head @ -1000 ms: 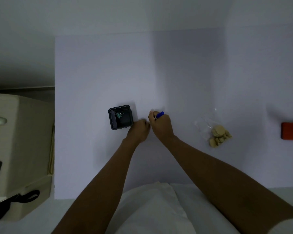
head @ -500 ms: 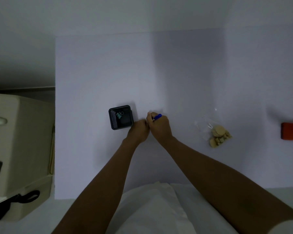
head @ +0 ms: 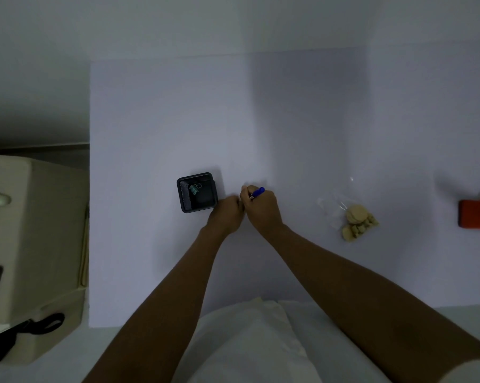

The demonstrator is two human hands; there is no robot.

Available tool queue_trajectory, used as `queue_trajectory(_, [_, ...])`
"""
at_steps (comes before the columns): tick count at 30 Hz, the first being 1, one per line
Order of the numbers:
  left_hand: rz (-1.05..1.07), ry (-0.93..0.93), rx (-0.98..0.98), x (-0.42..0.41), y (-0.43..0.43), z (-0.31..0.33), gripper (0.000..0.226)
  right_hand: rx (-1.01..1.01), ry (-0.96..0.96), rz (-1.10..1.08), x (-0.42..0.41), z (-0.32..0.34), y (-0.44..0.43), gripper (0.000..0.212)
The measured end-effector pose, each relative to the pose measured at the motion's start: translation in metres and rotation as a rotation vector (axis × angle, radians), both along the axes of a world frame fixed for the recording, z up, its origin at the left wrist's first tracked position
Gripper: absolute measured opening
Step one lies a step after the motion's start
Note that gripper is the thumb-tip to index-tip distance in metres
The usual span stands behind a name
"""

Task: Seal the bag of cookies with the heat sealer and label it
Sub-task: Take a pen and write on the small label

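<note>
A clear plastic bag of cookies (head: 353, 218) lies on the white table, right of centre, apart from both hands. The orange heat sealer (head: 476, 215) sits at the right edge, partly cut off. My right hand (head: 261, 210) grips a blue pen (head: 257, 192), tip pointed down at the table. My left hand (head: 227, 214) is curled with its fingertips against the table right beside the right hand; what it holds is hidden, and a label cannot be made out.
A small black square tray (head: 197, 192) with a teal binder clip stands just left of my hands. A beige box (head: 31, 244) with a phone and a black strap sits off the table's left edge. The table (head: 178, 120) stretches bare behind.
The right hand with the pen has shifted slightly left, then back a little, small writing-like moves. The left hand stays in place.
</note>
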State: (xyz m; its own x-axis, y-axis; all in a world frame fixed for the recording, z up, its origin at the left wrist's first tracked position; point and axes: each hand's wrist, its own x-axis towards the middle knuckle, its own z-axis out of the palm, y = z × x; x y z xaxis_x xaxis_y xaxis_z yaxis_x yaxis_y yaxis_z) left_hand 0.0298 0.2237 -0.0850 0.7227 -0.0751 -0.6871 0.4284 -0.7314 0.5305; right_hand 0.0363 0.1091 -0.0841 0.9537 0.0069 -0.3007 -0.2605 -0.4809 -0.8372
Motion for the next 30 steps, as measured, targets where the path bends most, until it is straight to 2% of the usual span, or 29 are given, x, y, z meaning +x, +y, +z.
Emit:
queue_trajectory(6, [0.008, -0.001, 0.004, 0.0005, -0.0014, 0.0002, 0.041, -0.001, 0.013, -0.013, 0.0004, 0.0, -0.001, 0.052])
queue_trajectory(30, [-0.002, -0.028, 0.022, -0.0002, -0.0011, 0.0009, 0.037, -0.08, 0.009, -0.027, 0.0011, -0.008, -0.0019, 0.054])
